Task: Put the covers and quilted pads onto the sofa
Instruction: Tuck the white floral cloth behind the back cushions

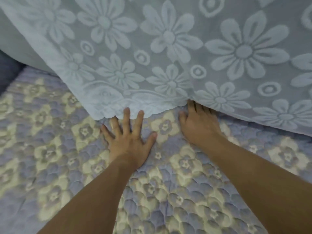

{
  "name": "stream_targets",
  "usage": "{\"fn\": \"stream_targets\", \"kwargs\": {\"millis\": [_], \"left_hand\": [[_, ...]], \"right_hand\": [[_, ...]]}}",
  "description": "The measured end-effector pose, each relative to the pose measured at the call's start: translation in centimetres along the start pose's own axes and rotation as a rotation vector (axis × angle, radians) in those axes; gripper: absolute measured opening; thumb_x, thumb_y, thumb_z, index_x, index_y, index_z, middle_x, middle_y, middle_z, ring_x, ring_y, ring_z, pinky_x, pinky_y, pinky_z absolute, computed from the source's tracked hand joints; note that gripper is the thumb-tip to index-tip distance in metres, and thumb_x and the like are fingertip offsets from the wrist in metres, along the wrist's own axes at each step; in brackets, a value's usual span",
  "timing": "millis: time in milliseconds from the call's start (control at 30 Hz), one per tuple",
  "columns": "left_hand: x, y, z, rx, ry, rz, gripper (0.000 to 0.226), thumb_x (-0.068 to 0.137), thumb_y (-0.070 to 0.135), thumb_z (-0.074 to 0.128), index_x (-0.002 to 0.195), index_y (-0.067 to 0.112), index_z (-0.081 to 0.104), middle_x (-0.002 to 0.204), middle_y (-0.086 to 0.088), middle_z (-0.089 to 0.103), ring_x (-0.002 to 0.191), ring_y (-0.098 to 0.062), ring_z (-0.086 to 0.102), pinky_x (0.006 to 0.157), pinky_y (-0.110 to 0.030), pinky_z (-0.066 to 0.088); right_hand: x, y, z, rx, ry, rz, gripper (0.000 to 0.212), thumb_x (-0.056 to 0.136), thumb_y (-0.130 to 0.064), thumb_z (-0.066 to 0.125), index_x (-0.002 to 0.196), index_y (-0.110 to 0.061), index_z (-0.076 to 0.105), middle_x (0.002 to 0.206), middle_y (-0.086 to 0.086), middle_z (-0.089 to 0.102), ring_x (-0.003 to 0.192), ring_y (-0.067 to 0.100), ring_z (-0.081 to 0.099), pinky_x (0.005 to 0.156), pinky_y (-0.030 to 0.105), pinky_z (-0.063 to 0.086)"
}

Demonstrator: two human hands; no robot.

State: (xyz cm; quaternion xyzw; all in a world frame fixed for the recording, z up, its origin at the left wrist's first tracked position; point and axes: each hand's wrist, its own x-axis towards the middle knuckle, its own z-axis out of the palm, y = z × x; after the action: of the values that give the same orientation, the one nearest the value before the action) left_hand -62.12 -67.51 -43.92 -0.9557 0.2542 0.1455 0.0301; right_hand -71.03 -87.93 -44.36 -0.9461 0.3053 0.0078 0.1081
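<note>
Both hands lie flat on the lavender quilted floral pad: left hand spread-fingered, right hand with fingertips under the pale-blue flowered cover.

The cover up at 12 o'clock is a soft matt cloth, pale blue-grey, with raised fuzzy flowers on a flatter, thinner-looking ground and a scalloped hem. The pad toward 6 o'clock is stitched, puffy quilted fabric, lavender with cream blossoms, faintly sheeny on the bumps. Both look plush, nothing glossy.
</note>
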Motion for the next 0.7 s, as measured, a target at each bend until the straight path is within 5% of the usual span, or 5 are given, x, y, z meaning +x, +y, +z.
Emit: {"fn": "stream_targets", "kwargs": {"millis": [233,367,467,533,700], "left_hand": [[0.5,-1.0,0.7,-0.054,-0.045,0.095,0.079,0.089,0.08,-0.001,0.147,0.039,-0.037,0.158,-0.002,-0.041,0.149,-0.046,-0.018,0.11,-0.072,-0.018],[0.2,-2.5,-2.9,-0.262,-0.189,0.252,0.08,0.091,0.073,0.02,0.156,0.042,-0.016,0.163,0.001,-0.031,0.15,-0.041,-0.02,0.112,-0.067,-0.02],[1.2,-8.5,-7.9,-0.638,-0.284,0.265,0.072,0.09,0.053,0.056,0.152,0.03,0.028,0.158,-0.003,0.019,0.148,-0.031,0.02,0.121,-0.043,0.016],[4.9,-13.9,-12.6,-1.058,-0.112,-0.018,0.059,0.085,0.041,0.073,0.131,0.014,0.047,0.126,-0.005,0.044,0.121,-0.027,0.051,0.098,-0.033,0.044],[14.5,-20.3,-26.2,-1.626,0.071,-0.017,0.035,0.086,0.031,0.078,0.109,0.019,0.055,0.101,0.003,0.067,0.088,-0.003,0.067,0.073,-0.018,0.051]], "right_hand": [[1.3,-3.2,0.7,-0.151,-0.092,0.176,0.059,0.095,-0.038,0.03,0.133,0.001,0.054,0.125,0.027,0.061,0.114,0.044,0.058,0.1,0.054,0.044],[1.6,-8.2,-1.9,-0.067,-0.357,0.374,0.058,0.098,-0.029,0.042,0.149,-0.004,0.031,0.152,0.02,0.035,0.139,0.039,0.033,0.113,0.048,0.031],[-0.4,-14.1,-4.4,0.151,-0.527,0.288,0.06,0.091,-0.019,0.054,0.148,-0.014,0.035,0.145,0.011,0.039,0.137,0.035,0.038,0.109,0.04,0.037],[-1.1,-18.0,-6.8,0.304,-0.573,0.247,0.053,0.093,-0.02,0.053,0.145,-0.025,0.041,0.138,-0.006,0.044,0.136,0.026,0.044,0.108,0.033,0.038],[2.9,-27.2,-15.4,0.492,-0.098,0.201,0.036,0.1,-0.016,0.052,0.135,-0.021,0.057,0.132,-0.007,0.057,0.115,0.009,0.054,0.101,0.026,0.041]]}}
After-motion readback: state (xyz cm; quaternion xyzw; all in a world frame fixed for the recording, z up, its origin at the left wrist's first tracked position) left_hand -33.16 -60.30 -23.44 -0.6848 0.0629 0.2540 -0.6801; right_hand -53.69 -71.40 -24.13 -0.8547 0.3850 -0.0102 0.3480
